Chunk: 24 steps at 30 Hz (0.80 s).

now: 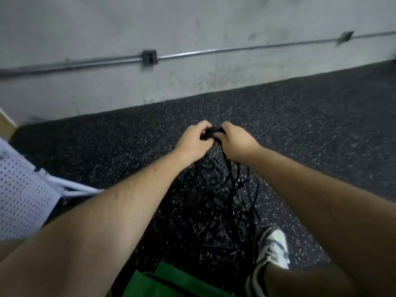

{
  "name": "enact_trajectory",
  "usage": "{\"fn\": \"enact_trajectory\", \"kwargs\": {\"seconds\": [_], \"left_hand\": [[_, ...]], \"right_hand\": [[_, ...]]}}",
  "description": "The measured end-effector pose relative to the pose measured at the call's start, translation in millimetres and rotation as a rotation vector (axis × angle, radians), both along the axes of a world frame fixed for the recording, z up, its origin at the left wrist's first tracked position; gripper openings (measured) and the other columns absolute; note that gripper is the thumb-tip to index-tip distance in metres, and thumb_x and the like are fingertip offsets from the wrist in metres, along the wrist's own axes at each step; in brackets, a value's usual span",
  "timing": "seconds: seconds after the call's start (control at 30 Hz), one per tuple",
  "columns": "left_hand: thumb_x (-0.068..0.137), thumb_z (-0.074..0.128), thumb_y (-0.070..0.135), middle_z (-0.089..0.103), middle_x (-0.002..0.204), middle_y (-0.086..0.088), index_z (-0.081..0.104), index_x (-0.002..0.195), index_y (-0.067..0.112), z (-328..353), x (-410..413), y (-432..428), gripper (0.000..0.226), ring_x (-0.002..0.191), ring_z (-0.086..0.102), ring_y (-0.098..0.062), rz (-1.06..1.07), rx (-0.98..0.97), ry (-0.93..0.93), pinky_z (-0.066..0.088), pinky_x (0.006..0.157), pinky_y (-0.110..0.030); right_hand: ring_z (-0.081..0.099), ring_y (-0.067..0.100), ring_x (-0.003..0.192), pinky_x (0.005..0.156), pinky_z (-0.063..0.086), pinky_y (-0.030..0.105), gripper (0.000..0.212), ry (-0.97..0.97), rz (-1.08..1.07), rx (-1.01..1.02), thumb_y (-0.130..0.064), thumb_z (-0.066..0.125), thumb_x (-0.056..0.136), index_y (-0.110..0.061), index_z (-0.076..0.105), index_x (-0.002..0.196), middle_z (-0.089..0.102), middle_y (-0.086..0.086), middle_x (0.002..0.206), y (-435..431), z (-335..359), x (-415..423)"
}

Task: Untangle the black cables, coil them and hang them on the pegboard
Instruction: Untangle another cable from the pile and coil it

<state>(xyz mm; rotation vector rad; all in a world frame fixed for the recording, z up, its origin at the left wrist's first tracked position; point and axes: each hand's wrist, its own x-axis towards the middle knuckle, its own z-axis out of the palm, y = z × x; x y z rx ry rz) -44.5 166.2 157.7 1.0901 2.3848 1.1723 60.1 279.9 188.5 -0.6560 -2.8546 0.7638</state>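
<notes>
A tangle of black cables [216, 202] lies heaped on the dark speckled floor between my arms. Strands rise from the heap up to my hands. My left hand [194, 141] and my right hand [234, 142] are held close together in mid-air, both closed on a black bunch of cable [213, 131] between them. A plug end [240, 181] shows at the right side of the heap. The white pegboard [21, 196] stands at the left edge, tilted, with nothing seen hanging on it.
A grey wall with a metal conduit and an outlet box [149, 57] runs across the back. My shoe [273, 247] stands by the heap at lower right. A green bag [171, 281] sits at the bottom edge.
</notes>
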Motion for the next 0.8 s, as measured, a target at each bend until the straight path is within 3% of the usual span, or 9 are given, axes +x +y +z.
{"fn": "enact_trajectory", "kwargs": {"seconds": [0.13,0.23,0.33,0.4,0.47,0.53,0.6,0.67,0.8], "left_hand": [[0.090,0.065,0.009,0.063,0.085,0.004,0.055,0.091,0.029,101.7,6.6,42.1,0.022,0.074,0.059,-0.011,-0.014,0.256,0.074,0.043,0.067,-0.030],[0.090,0.065,0.004,0.061,0.081,0.012,0.057,0.095,0.025,162.2,13.4,57.7,0.024,0.070,0.055,0.001,-0.031,0.412,0.106,0.043,0.063,-0.017],[0.092,0.065,0.001,0.062,0.086,0.012,0.061,0.108,0.022,193.0,12.6,56.7,0.027,0.070,0.057,0.003,-0.093,0.306,0.161,0.045,0.063,-0.008],[0.089,0.068,0.001,0.068,0.101,0.007,0.065,0.120,0.015,194.8,9.4,49.2,0.034,0.089,0.065,-0.007,-0.127,0.174,0.180,0.049,0.083,-0.015],[0.086,0.072,0.002,0.063,0.116,0.005,0.060,0.135,0.018,185.7,12.7,35.8,0.052,0.112,0.061,-0.014,-0.134,0.024,0.205,0.039,0.084,-0.013],[0.085,0.077,0.007,0.054,0.123,0.007,0.046,0.150,0.024,167.3,17.4,24.9,0.074,0.115,0.054,-0.011,-0.187,-0.084,0.157,0.033,0.083,-0.010],[0.086,0.078,0.014,0.048,0.137,0.010,0.031,0.157,0.033,141.7,19.8,18.1,0.086,0.115,0.049,-0.009,-0.233,-0.112,0.010,0.036,0.086,-0.017],[0.094,0.070,0.021,0.049,0.148,0.007,0.035,0.153,0.036,112.3,19.7,15.5,0.070,0.116,0.055,-0.011,-0.207,-0.048,-0.081,0.042,0.085,-0.023],[0.104,0.057,0.033,0.060,0.125,0.013,0.047,0.143,0.031,81.8,20.3,16.4,0.041,0.115,0.059,-0.008,-0.156,0.075,-0.156,0.040,0.079,-0.014]], "right_hand": [[0.053,0.025,0.075,0.057,0.036,0.039,0.022,0.241,-0.090,0.080,-0.029,0.042,0.109,-0.009,0.049,0.105,0.056,0.004,0.088,29.1,96.1,9.7],[0.051,0.019,0.070,0.051,0.033,0.029,0.019,0.355,-0.131,0.122,-0.030,0.047,0.107,-0.014,0.053,0.102,0.055,0.000,0.083,41.9,155.7,16.8],[0.056,0.022,0.075,0.055,0.034,0.032,0.018,0.345,-0.126,0.173,-0.025,0.058,0.101,-0.009,0.065,0.099,0.063,0.004,0.084,51.2,190.8,26.0],[0.061,0.026,0.077,0.058,0.040,0.034,0.019,0.288,-0.130,0.178,-0.025,0.061,0.099,-0.007,0.070,0.100,0.067,0.009,0.085,53.8,192.5,33.1],[0.057,0.022,0.071,0.053,0.038,0.030,0.017,0.262,-0.134,0.118,-0.026,0.062,0.100,-0.011,0.069,0.098,0.063,0.003,0.080,51.9,180.6,38.8],[0.054,0.014,0.062,0.047,0.036,0.026,0.016,0.276,-0.161,0.053,-0.030,0.064,0.100,-0.018,0.068,0.089,0.062,-0.002,0.072,48.1,159.5,41.7],[0.057,0.014,0.059,0.051,0.047,0.029,0.021,0.335,-0.199,-0.079,-0.033,0.067,0.098,-0.020,0.070,0.081,0.070,0.001,0.073,46.9,133.3,40.5],[0.062,0.015,0.063,0.059,0.053,0.035,0.022,0.340,-0.215,-0.167,-0.032,0.067,0.097,-0.019,0.074,0.081,0.075,0.004,0.079,43.8,115.0,36.4],[0.068,0.014,0.069,0.066,0.055,0.035,0.021,0.347,-0.166,-0.127,-0.031,0.065,0.098,-0.018,0.075,0.085,0.075,-0.001,0.080,41.1,112.8,20.8]]}}
